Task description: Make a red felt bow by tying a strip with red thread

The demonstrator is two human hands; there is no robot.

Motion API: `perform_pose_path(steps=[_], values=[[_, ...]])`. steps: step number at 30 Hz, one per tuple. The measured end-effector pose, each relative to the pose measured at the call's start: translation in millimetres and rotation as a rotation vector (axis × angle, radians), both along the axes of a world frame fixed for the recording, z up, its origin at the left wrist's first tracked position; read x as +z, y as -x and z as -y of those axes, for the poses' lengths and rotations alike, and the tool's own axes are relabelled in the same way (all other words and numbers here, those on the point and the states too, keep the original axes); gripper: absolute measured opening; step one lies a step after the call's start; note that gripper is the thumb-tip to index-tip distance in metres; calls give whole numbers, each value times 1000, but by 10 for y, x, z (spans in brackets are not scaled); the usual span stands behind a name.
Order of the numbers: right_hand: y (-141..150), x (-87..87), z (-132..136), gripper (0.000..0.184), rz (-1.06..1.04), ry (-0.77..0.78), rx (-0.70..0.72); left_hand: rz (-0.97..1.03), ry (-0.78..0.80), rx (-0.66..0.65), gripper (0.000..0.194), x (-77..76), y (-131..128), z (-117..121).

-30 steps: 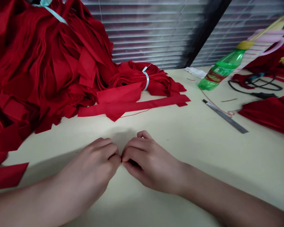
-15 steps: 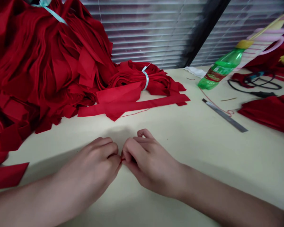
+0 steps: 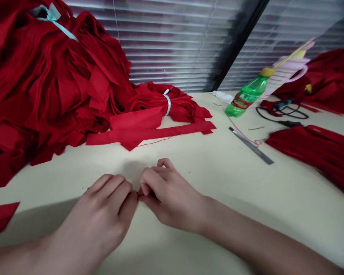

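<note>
Over the pale table [image 3: 206,244], my left hand [image 3: 103,214] and my right hand [image 3: 169,194] meet, their fingertips pinched together. A tiny bit of red fabric [image 3: 138,193] shows between them, gripped from both sides; most of it is hidden by my fingers. Just beyond my hands lies a flat red fabric strip [image 3: 160,132]. Behind that strip sits a bundle of red fabric pieces [image 3: 151,97] bound with a pale blue tie [image 3: 167,103].
A large heap of red cloth [image 3: 46,76] fills the left side. Toward the right are a metal strip [image 3: 253,147], a tilted green bottle [image 3: 248,95], a pink cup [image 3: 286,74], a black cable [image 3: 289,123] and more red cloth [image 3: 315,147]. Window blinds [image 3: 166,46] rise behind.
The view has swung to the right, so things sit further left. My left hand has turned slightly, its knuckles more upright. Both hands keep their pinch on the red fabric.
</note>
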State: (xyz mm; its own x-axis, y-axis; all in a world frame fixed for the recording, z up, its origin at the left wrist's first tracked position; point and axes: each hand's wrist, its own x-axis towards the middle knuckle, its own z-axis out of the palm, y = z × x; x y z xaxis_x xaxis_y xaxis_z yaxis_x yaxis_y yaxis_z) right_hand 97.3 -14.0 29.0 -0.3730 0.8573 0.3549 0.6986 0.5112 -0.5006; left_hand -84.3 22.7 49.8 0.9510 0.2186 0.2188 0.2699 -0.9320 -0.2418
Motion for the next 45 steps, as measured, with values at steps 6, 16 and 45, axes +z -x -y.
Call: perform_pose_path(steps=[6, 16, 45], values=[[28, -17, 22, 21, 42, -5, -14, -128, -20, -34, 29, -65, 13, -27], [-569, -58, -401, 29, -26, -38, -284, -248, -15, 8, 38, 35, 19, -42], [-87, 213, 54, 19, 161, -41, 81, 239, 414, 91, 18, -178, -43, -96]])
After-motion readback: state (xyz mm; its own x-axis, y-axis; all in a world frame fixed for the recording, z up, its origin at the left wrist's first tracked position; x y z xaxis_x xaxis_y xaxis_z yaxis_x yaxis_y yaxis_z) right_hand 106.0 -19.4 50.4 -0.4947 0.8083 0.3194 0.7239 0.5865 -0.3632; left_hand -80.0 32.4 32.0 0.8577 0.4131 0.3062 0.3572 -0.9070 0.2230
